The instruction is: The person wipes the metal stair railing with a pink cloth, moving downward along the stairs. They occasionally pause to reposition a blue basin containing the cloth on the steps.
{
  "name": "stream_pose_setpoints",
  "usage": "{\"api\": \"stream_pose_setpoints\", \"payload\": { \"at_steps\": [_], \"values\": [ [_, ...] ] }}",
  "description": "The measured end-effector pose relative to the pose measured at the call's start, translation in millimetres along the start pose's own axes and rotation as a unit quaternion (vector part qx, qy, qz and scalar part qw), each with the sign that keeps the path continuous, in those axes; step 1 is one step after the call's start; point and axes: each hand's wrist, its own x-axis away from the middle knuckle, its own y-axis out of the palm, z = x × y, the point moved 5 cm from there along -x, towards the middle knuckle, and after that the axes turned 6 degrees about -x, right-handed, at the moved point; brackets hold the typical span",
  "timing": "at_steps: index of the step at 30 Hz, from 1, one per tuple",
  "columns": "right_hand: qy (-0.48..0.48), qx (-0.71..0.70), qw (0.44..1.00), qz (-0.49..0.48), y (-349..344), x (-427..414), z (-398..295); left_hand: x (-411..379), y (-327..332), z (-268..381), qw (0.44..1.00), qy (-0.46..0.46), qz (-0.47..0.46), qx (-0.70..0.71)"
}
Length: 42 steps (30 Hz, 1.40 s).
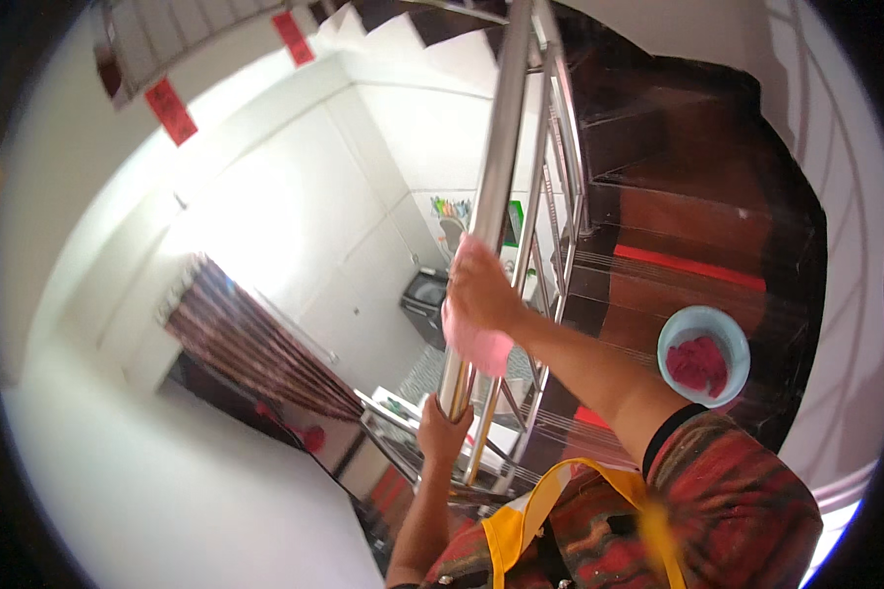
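My right hand point(482, 287) presses a pink cloth point(475, 342) around the shiny metal handrail point(504, 140) of a staircase. Part of the cloth hangs below the hand. Lower down the same rail, my left hand point(444, 431) is closed around the metal, thumb and fingers on either side. A light blue bucket point(740, 361) stands on a stair to the right of my right arm, with a dark pink cloth point(696, 364) inside it.
Dark and reddish-brown steps point(685, 221) with red edge strips curve up on the right. Metal balusters point(534, 184) run beside the handrail. Beyond it, far below, are a dark washing machine point(423, 298) and a gathered striped curtain point(258, 342). A white wall point(191, 471) rises at the left.
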Motion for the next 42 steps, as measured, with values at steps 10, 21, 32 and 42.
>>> {"api": "stream_pose_setpoints", "payload": {
  "at_steps": [10,21,32,42],
  "values": [
    [-0.076,-0.147,0.973,0.16,-4.0,46.3,-34.8,-6.5,5.0,-12.2,0.989,0.001,-0.15,-0.005],
    [-0.068,-0.071,0.988,0.116,-15.3,-18.0,71.1,-86.5,-37.1,38.5,0.959,0.075,-0.265,-0.07],
    [-0.029,-0.12,0.941,0.316,-31.7,-74.7,185.3,-207.4,18.8,168.3,0.981,0.15,-0.121,0.022],
    [0.04,-0.028,0.949,0.31,-46.3,-127.7,278.9,-191.7,7.3,202.4,0.994,0.083,0.008,-0.074]
  ]
}}
